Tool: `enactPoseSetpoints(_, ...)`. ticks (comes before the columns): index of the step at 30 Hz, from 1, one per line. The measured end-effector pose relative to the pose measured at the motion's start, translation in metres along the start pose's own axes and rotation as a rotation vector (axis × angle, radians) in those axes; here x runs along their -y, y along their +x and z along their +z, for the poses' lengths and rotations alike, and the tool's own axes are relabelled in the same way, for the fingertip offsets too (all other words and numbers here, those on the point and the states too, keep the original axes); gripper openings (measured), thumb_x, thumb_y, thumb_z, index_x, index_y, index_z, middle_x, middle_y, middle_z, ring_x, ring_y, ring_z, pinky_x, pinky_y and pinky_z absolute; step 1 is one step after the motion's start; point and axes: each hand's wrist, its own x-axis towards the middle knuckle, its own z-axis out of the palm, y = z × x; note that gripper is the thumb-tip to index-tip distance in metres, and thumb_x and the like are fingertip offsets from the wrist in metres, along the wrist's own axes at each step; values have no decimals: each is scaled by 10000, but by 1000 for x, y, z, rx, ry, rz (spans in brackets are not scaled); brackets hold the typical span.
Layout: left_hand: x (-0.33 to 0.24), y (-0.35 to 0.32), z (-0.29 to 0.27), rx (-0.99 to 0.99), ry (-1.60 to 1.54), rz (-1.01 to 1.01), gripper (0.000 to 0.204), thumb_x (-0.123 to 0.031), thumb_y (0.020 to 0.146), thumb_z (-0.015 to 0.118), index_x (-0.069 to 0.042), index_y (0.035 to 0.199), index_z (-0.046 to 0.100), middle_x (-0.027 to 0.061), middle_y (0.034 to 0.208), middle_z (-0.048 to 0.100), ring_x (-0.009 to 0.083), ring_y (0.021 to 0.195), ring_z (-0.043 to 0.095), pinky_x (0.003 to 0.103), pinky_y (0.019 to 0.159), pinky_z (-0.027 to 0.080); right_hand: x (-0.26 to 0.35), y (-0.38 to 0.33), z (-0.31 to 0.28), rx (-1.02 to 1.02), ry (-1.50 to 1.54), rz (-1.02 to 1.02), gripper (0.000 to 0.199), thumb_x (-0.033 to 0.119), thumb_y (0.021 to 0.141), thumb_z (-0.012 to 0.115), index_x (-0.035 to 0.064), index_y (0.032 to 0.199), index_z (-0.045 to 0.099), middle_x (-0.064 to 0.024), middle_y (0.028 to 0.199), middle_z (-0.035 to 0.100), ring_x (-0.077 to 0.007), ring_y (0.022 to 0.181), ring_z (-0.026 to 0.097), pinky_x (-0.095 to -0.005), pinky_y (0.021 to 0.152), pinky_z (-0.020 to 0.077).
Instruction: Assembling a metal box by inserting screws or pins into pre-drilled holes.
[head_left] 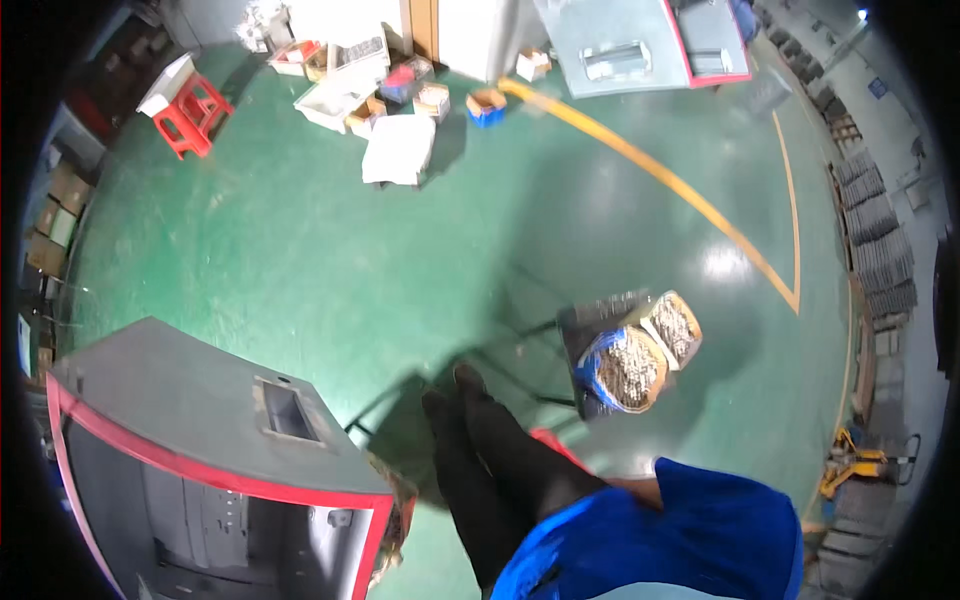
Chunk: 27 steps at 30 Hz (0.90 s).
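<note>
Though hidden, hands clear of tub point(593, 370)

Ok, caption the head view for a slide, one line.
A round container of small parts on a dark stand, another container beside it; a gray, red-trimmed cabinet left of the wearer's legs.

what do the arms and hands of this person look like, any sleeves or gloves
At the right, a loose, bright blue sleeve with no marking visible; a small bare patch shows by its edge, too little to tell arm from hand. The left hand is out of view, so gloves can't be judged.
</note>
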Motion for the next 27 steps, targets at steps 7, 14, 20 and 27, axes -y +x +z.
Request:
enactPoseSetpoints(7, -5, -22, -55, -15, 21, 54, 317, -264, 910, 469, 5, 966, 627, 60, 736, 616, 224, 637, 576, 349, 570, 441, 63, 1, -10, -20, -99, 112, 546, 450, 767, 618, 103, 1182, 546, -81, 1053, 605, -168, 833, 559, -378, 652, 476)
enactPoseSetpoints(14, 23, 10, -45, -178, 233, 420, 327, -262, 913, 461, 8, 1005, 621, 68, 791, 643, 250, 711, 607, 374, 640, 471, 40, 16, -42, 229, 262, -246, 377, 398, 817, 581, 88, 1017, 657, -51, 876, 629, -158, 836, 574, -357, 686, 480)
enactPoseSetpoints(20, -85, -129, -46, 74, -710, 502, 323, -251, 956, 416, 25, 1086, 524, -36, 577, 339, 36, 458, 284, 176, 364, 205, 102, -139, -76, -55, 72, -283, 344, 282, 903, 520, -8, 1061, 619, -75, 905, 631, -165, 811, 593, -325, 664, 518)
enactPoseSetpoints(27, -126, -170, 0, 1125, -1380, 433, 259, -232, 981, 381, -4, 978, 503, 83, 805, 470, 150, 678, 460, 242, 531, 438, 163, -214, -195, -357, 174, -797, 139, 115, 860, 575, 22, 935, 646, -75, 786, 656, -112, 702, 633, -218, 562, 513)
